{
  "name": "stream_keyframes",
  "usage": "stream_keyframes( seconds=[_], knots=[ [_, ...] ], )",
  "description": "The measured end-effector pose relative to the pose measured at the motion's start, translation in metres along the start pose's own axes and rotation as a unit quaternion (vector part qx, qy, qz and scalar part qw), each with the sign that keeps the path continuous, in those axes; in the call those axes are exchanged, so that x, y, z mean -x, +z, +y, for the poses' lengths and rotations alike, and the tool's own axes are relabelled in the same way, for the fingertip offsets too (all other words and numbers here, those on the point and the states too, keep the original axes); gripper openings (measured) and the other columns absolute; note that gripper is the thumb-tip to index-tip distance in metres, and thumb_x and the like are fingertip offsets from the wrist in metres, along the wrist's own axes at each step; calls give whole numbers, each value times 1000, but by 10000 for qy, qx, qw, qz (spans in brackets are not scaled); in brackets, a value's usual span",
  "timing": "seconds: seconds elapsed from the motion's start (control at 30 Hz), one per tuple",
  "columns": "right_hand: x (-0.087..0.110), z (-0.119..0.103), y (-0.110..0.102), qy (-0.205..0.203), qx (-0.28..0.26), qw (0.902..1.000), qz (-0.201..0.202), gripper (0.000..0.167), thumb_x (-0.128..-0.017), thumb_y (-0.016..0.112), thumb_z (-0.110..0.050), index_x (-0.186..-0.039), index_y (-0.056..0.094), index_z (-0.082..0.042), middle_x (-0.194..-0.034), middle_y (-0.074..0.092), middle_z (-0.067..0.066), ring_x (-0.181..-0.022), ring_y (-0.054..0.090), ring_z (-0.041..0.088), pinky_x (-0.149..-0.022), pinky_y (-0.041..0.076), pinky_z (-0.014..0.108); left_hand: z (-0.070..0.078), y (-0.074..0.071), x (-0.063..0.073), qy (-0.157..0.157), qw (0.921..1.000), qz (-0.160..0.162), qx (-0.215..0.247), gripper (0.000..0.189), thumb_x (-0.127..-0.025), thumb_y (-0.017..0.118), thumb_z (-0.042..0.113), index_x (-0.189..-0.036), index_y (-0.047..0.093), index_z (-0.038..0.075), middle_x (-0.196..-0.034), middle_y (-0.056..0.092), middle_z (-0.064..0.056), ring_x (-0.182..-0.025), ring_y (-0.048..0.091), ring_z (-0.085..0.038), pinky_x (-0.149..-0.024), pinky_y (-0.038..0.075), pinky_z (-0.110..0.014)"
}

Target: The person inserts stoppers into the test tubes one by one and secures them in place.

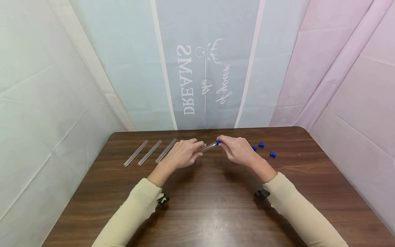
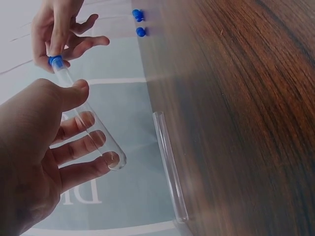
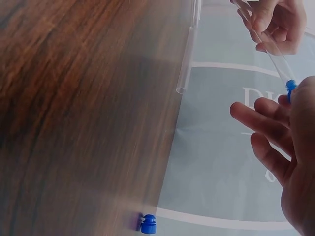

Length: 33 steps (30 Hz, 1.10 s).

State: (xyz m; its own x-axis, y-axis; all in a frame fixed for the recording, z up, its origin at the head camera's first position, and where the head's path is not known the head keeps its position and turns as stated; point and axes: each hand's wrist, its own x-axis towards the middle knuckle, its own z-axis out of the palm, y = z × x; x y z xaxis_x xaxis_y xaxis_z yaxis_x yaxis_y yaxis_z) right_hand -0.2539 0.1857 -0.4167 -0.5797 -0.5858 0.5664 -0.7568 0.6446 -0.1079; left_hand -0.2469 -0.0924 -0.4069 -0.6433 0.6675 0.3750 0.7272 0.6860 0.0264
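My left hand [image 1: 185, 153] holds a clear test tube [image 2: 101, 130] between thumb and fingers, raised above the table and tilted. The tube's rounded end points down past my fingertips in the left wrist view. At its upper end sits a blue stopper [image 2: 56, 61], partly inside the mouth. My right hand [image 1: 239, 150] pinches this stopper with thumb and index finger, the other fingers held loosely apart. How deep the stopper sits is hard to tell.
Three clear test tubes [image 1: 149, 153] lie side by side left of my hands. A clear tube end [image 1: 205, 144] shows beyond the left fingers. Three blue stoppers [image 1: 273, 154] lie to the right on the brown wooden table [image 1: 213, 206]. A printed cloth [image 1: 206, 20] hangs behind.
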Motion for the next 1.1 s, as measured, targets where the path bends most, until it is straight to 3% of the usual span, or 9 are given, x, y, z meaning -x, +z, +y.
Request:
stream_keyframes(
  seconds=[0.23,0.47,0.63,0.83,1.1],
  knots=[
    [1,1,1,64,83,9999,11,9,-109,71,-12,-118,71,-11,-79,73,-3,-53,38,2,-50,31,22,2,0,0,-58,9999,-56,-139,21,-105,80,29,-122,74,19,-94,69,-2,-65,62,-19,-55,50,-33],
    [5,7,-1,309,50,9984,-472,11,-112,67,-17,-123,70,-14,-72,65,-8,-52,34,0,-50,27,22,0,2,0,113,9986,-309,-418,22,-110,74,34,-127,73,21,-98,71,-2,-64,62,-19,-51,43,-30],
    [5,9,-6,366,-184,9970,-658,14,-112,69,-23,-124,71,-16,-81,74,-8,-57,49,0,-53,38,23,-5,4,2,223,9978,-347,-515,26,-111,71,35,-133,72,21,-98,70,-2,-65,62,-18,-52,44,-29],
    [7,14,-14,337,-425,9956,-765,21,-110,71,-24,-130,72,-16,-99,86,-3,-74,74,5,-64,55,26,-11,3,6,311,9976,-224,-575,23,-109,74,36,-129,73,24,-93,65,-1,-64,59,-16,-52,43,-28],
    [8,18,-14,282,-493,9925,-1080,20,-113,67,-27,-129,73,-18,-102,85,-6,-80,76,5,-72,60,31,-12,2,9,577,9956,-136,-724,18,-109,74,37,-122,74,24,-91,65,0,-67,63,-16,-52,44,-27]
  ],
)
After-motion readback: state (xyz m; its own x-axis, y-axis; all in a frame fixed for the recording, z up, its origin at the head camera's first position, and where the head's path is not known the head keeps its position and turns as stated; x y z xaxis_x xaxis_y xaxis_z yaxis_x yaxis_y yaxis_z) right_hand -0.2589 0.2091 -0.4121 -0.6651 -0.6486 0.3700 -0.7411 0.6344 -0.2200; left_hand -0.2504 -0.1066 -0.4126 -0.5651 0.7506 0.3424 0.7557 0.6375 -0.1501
